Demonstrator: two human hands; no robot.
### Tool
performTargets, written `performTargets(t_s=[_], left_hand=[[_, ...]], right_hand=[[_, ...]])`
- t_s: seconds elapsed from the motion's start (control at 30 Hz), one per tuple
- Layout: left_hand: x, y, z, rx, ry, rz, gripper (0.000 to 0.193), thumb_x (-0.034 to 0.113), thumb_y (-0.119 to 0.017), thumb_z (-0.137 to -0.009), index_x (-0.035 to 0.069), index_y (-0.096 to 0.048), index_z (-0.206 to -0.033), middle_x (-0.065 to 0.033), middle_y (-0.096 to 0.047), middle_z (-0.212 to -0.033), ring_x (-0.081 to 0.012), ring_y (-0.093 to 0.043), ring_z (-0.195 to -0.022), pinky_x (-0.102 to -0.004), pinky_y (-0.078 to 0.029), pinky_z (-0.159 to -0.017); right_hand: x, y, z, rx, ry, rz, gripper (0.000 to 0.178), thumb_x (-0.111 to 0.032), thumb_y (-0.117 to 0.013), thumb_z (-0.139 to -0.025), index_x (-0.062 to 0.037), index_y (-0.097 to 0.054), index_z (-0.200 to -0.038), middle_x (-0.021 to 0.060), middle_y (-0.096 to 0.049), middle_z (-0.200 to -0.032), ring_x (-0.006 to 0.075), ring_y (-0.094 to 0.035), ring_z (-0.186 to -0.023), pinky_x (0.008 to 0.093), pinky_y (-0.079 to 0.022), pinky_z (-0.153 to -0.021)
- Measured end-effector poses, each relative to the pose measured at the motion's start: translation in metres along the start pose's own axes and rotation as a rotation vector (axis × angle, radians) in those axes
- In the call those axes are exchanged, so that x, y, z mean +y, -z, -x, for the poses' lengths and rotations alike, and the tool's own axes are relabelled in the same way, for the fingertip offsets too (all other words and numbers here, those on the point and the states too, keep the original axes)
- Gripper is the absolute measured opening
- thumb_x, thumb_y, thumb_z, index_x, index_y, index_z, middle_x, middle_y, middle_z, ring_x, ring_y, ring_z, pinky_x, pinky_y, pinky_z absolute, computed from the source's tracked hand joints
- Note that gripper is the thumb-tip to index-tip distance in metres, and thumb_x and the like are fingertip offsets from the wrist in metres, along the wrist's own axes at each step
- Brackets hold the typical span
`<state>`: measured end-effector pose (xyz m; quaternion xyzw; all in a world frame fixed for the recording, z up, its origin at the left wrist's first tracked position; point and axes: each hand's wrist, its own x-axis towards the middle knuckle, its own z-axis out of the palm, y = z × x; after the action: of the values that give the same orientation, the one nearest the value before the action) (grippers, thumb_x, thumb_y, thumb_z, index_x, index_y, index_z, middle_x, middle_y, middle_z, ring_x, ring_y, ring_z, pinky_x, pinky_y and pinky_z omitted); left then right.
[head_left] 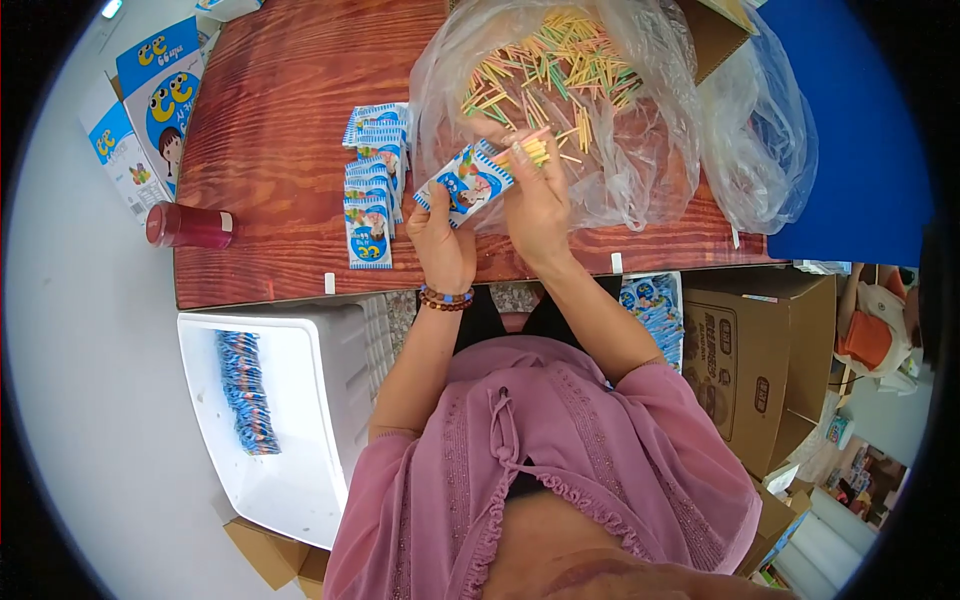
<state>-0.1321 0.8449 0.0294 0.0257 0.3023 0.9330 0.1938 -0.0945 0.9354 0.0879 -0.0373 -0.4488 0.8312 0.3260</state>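
Note:
My left hand [440, 238] grips the lower end of a blue-and-white candy packet [466, 186], tilted up to the right. At the packet's upper end, my right hand [537, 205] is closed on a small bundle of pale yellow and pink candy sticks [537, 149]. The sticks lie at the packet's mouth; how far they reach inside is hidden by my fingers. Beyond my hands, many loose coloured sticks [560, 60] lie in a large clear plastic bag [640, 180]. Left of my left hand, overlapping flat packets [370, 220] form two rows on the table.
The red-brown wooden table [290, 90] carries a red-lidded jar [190, 226] at its left edge. Printed boxes [160, 110] stand beyond it. Below the table edge are a white bin [290, 480] with stacked packets, another packet-filled container [652, 310], and a brown carton [745, 360].

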Motion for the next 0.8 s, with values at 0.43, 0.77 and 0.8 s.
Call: performTargets(t_s=[0.43,0.77,0.8], left_hand=[[0.006,0.000,-0.007,0.038,0.049,0.109,0.025,0.019,-0.053,-0.097,0.002,-0.057,-0.114,-0.0079,-0.065,-0.110,-0.0179,-0.063,-0.098,-0.0349,-0.051,-0.085],[0.017,0.019,-0.009,-0.077,0.136,0.414,0.038,0.029,-0.055,-0.095,0.012,-0.051,-0.128,-0.0030,-0.058,-0.124,-0.0199,-0.054,-0.111,-0.0399,-0.045,-0.096],[0.018,0.020,-0.009,-0.102,0.132,0.435,0.037,0.028,-0.056,-0.094,0.012,-0.051,-0.128,-0.0030,-0.058,-0.124,-0.0198,-0.054,-0.111,-0.0408,-0.045,-0.097]], right_hand=[[0.000,0.001,-0.012,-0.207,0.132,0.511,0.041,-0.017,-0.041,-0.098,0.0029,-0.039,-0.134,0.0174,-0.041,-0.140,0.0224,-0.039,-0.130,0.0354,-0.030,-0.108],[-0.006,0.007,-0.020,-0.428,-0.060,1.012,0.047,-0.022,-0.064,-0.086,0.0008,-0.050,-0.124,0.0117,-0.057,-0.119,0.0214,-0.053,-0.113,0.0342,-0.040,-0.097],[-0.001,0.006,-0.020,-0.459,0.024,1.011,0.039,-0.017,-0.064,-0.086,0.0007,-0.053,-0.119,0.0100,-0.058,-0.112,0.0195,-0.054,-0.106,0.0321,-0.042,-0.090]])
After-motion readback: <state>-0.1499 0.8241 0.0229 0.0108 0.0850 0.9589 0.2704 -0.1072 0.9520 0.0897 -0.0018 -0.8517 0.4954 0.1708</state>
